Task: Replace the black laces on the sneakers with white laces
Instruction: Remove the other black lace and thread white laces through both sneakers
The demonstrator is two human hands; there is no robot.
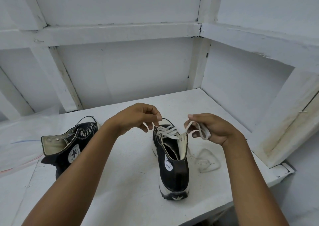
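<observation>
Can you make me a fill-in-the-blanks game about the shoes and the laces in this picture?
1. The lace threaded in the right sneaker is ____ in colour.
2. The left hand and the right hand each pinch a part of that ____.
3. The left sneaker has ____ lace in its eyelets.
4. A spare lace lies on the table to the ____ of the right sneaker.

Missing words: white; lace; no; right
</observation>
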